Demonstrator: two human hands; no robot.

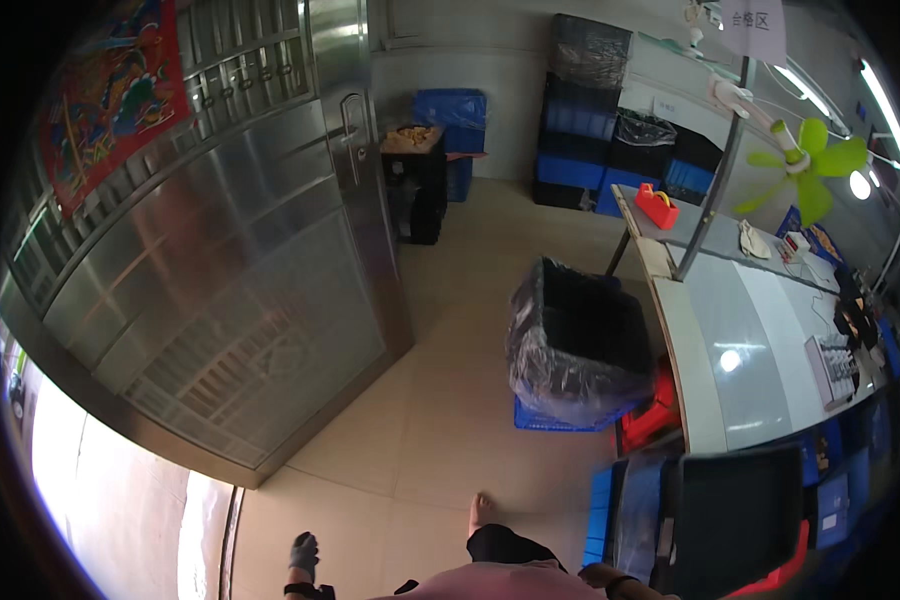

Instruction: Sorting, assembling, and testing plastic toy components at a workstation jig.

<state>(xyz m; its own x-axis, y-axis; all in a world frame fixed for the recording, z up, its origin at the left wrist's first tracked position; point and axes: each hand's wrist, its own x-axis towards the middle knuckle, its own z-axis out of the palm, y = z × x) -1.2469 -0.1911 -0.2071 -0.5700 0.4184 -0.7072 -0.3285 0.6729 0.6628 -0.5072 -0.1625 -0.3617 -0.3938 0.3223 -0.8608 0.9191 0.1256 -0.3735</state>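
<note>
My left hand [305, 552], in a grey glove, hangs low over the tiled floor with nothing visible in it. It is small and dim, so how its fingers are bent does not show. At the lower edge, my right hand [600, 577] is partly in view beside my pink top [500, 582]. It lies close to a black crate [735, 515], but its fingers are hidden and contact cannot be made out. Ahead to the right stands a black bin lined with clear plastic [580, 345], resting on a blue crate [560, 415].
An open metal door [220, 270] fills the left side. A workbench [750, 330] runs along the right, bearing a red tape dispenser [657, 208]; a green fan [810, 165] hangs above. Stacked crates [575, 125] line the far wall. My bare leg [479, 508] steps forward.
</note>
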